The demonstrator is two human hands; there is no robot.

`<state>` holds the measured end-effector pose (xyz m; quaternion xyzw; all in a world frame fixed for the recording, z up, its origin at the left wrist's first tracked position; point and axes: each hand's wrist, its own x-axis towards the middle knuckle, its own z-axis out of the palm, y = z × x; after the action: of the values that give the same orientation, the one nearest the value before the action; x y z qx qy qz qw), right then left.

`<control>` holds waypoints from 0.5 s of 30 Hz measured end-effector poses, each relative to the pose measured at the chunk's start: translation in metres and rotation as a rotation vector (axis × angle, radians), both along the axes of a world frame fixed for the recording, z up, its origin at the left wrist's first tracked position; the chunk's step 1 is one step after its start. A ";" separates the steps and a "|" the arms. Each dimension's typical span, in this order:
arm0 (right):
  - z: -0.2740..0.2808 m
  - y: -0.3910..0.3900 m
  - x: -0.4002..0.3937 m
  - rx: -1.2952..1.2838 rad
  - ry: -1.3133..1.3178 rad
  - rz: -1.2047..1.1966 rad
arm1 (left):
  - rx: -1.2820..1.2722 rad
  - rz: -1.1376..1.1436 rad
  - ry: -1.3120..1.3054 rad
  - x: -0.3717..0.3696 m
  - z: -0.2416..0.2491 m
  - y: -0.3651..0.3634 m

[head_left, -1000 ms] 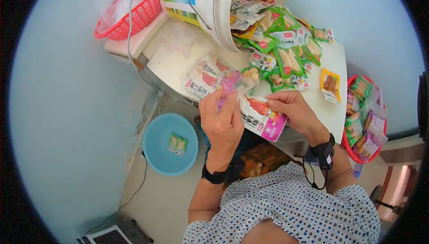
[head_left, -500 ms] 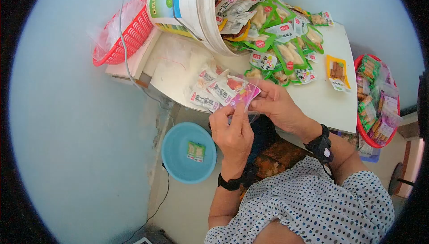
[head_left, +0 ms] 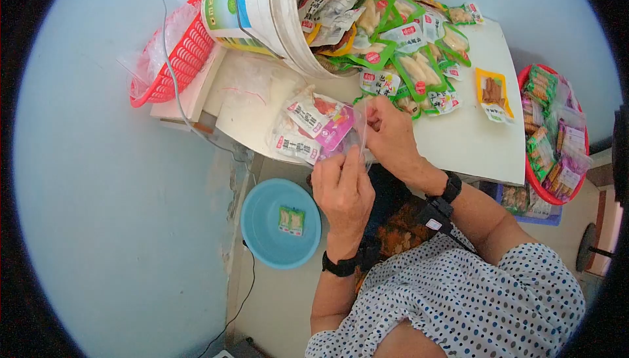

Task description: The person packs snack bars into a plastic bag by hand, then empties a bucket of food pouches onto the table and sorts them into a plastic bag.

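Note:
A clear plastic bag (head_left: 280, 136) holding several white and purple snack packets (head_left: 309, 117) lies at the table's near edge. My left hand (head_left: 342, 191) pinches the bag's lower edge near its opening. My right hand (head_left: 392, 136) grips the upper edge of the same opening, fingers closed on the film. The purple packet sits inside the bag, just left of both hands. Green-edged packets (head_left: 419, 73) are heaped beyond my right hand, spilling from a tipped white bucket (head_left: 278, 20).
A red basket with plastic bags (head_left: 187, 56) stands at the left. One yellow packet (head_left: 493, 96) lies on the white table (head_left: 458, 151). A red basket of packets (head_left: 567, 195) is at the right. A blue basin (head_left: 252, 243) with green packets (head_left: 291, 220) sits below.
My right hand has moved slightly up and left from the purple packet to the bag's edge. The purple packet now lies deeper in the bag, released from my fingers. The view has shifted slightly.

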<state>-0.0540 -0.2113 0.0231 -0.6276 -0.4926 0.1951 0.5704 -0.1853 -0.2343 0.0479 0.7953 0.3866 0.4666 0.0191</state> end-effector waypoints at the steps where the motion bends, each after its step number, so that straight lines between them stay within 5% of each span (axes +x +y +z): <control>1: 0.000 0.002 0.001 0.021 -0.079 -0.040 | -0.012 -0.015 0.001 0.000 0.000 0.000; 15: 0.017 0.013 0.013 -0.016 -0.739 -0.225 | 0.029 0.011 0.019 0.000 -0.011 0.004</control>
<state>-0.0407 -0.1987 0.0405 -0.7101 -0.5915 -0.1042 0.3675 -0.1848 -0.2303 0.0369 0.7977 0.3844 0.4648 0.0015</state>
